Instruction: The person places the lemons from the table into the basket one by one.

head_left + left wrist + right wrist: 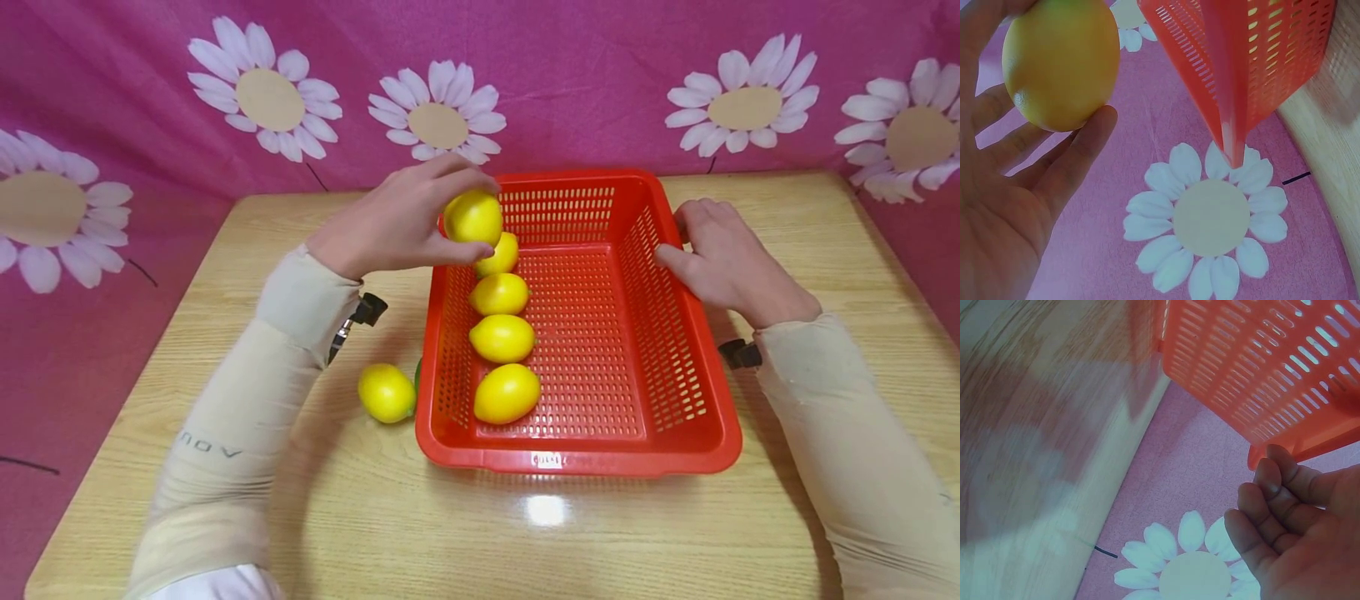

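My left hand [408, 218] grips a yellow lemon [474, 218] between thumb and fingers, over the far left corner of a red plastic basket [577, 461]. In the left wrist view, this lemon [1063, 62] shows beside the basket's side. Several lemons [502, 338] lie in a row along the basket's left inner wall. On the right, my right hand [731, 262] holds the basket's rim, thumb on the inner side and fingers outside. The right wrist view shows its fingers [1260, 528] bent beside the rim.
Another lemon [386, 392] lies on the wooden table [360, 517], left of the basket. A bit of something green [418, 375] peeks out there, mostly hidden by the basket. Behind the table hangs a pink cloth [585, 83] with white daisies.
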A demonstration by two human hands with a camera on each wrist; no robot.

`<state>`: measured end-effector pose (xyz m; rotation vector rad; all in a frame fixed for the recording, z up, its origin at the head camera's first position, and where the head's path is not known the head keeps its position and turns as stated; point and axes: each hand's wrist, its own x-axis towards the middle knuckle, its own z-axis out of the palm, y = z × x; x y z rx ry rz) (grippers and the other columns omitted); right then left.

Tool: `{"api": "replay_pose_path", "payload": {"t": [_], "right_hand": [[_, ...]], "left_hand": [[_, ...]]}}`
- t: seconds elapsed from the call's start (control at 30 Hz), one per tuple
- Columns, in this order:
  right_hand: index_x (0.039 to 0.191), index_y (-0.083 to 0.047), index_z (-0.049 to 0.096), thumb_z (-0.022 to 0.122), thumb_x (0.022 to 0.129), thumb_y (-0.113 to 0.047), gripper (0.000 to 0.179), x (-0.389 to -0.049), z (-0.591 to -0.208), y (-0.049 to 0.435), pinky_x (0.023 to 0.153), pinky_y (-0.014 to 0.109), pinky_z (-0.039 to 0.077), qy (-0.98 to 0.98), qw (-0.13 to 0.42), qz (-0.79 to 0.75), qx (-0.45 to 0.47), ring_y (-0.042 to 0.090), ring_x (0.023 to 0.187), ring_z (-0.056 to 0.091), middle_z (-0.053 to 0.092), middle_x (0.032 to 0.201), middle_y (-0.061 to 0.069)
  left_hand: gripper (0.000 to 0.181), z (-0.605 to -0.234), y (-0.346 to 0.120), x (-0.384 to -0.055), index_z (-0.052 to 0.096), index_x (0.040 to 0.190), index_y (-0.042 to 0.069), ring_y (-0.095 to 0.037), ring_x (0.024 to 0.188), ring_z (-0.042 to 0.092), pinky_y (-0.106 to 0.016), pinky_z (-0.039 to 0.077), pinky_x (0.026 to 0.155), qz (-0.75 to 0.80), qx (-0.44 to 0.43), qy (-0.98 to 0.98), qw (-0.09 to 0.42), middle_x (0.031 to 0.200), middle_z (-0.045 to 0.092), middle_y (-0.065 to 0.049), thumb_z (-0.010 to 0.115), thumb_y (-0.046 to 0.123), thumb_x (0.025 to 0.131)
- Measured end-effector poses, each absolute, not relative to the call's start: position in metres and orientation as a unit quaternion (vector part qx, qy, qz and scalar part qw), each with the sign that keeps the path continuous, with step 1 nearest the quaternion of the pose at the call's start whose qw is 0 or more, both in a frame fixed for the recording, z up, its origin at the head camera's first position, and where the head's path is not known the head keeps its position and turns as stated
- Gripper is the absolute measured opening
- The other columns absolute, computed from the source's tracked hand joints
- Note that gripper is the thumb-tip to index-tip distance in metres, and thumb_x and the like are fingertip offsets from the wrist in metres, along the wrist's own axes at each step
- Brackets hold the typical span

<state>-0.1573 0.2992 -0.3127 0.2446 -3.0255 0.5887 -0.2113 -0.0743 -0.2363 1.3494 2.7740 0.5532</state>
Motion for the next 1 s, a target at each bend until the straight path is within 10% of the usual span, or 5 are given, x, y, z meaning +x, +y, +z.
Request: {"api": "replay_pose_path", "payload": {"t": [1.0], "right_hand": [[0.113, 0.007, 0.057, 0.049, 0.099, -0.03, 0.04, -0.157, -0.313, 0.3, 0.088, 0.052, 0.038, -0.979, 0.03, 0.185, 0.084, 0.038, 0.101, 0.048, 0.058, 0.105, 0.023]], "left_hand": [[0.063, -0.238, -0.037, -0.233, 0.062, 0.138, 0.012, -0.025, 0.121, 0.058, -0.039, 0.05, 0.106, 0.17, 0.449, 0.877, 0.01, 0.138, 0.061, -0.008, 0.076, 0.047, 0.088]]}}
